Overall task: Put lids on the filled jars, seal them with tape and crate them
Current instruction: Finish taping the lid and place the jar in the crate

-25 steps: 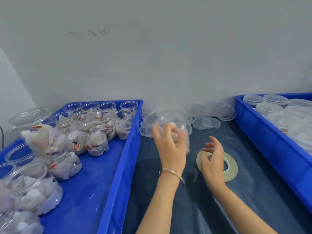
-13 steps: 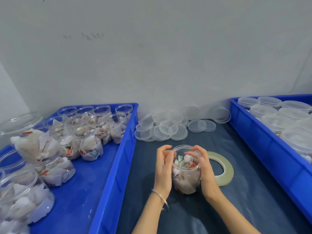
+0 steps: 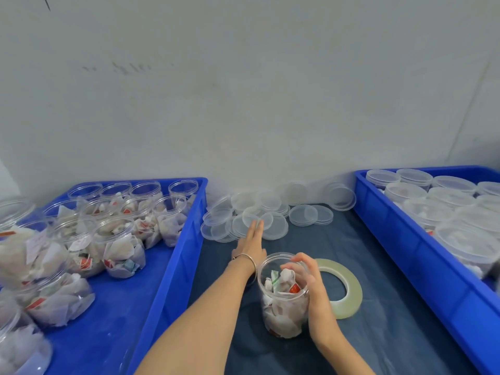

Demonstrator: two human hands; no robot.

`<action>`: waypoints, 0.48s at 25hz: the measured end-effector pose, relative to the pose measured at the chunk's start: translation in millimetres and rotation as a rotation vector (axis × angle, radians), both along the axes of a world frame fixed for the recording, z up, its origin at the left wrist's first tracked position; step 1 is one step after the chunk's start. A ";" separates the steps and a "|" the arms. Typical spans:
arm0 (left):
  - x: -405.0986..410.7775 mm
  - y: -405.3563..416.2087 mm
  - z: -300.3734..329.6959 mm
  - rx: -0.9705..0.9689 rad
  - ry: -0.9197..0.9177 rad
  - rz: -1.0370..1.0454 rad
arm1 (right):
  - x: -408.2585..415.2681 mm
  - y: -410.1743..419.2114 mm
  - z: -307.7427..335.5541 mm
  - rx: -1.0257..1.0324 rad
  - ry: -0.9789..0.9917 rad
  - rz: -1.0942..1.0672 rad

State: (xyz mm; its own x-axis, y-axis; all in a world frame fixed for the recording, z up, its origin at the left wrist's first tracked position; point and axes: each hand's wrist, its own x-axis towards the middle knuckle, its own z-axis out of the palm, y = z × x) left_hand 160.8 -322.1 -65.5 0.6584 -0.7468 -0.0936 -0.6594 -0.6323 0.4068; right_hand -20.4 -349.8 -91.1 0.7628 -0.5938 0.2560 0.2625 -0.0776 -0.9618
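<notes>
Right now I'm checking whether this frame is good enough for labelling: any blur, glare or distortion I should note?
Head view: wide-angle bending curves the left blue crate and right blue crate outward; light is soft and even, with a faint shadow beside the open jar; the clear lids blend into each other, edges hard to separate; left hand and right hand look sharp, no motion blur.

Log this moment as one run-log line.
step: fetch lid | left hand: open, reaching to loose lids | right hand: holds unlidded filled jar | tape roll: beside jar
</notes>
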 end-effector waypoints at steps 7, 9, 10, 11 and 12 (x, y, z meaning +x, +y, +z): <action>-2.6 7.0 -6.9 -0.046 -0.238 -0.064 | -1.3 2.6 2.1 0.012 -0.018 0.013; -13.1 14.0 -11.5 -0.200 -0.083 -0.115 | -1.8 2.0 5.4 0.054 -0.026 0.030; -20.9 17.9 -13.6 -0.293 0.054 -0.139 | -1.4 0.9 7.3 0.056 -0.018 0.045; -29.6 21.8 -14.3 -0.390 0.214 -0.165 | -1.0 -0.9 8.9 0.075 -0.009 0.056; -37.8 26.1 -15.1 -0.479 0.359 -0.167 | -0.5 -4.2 9.9 0.103 -0.009 0.036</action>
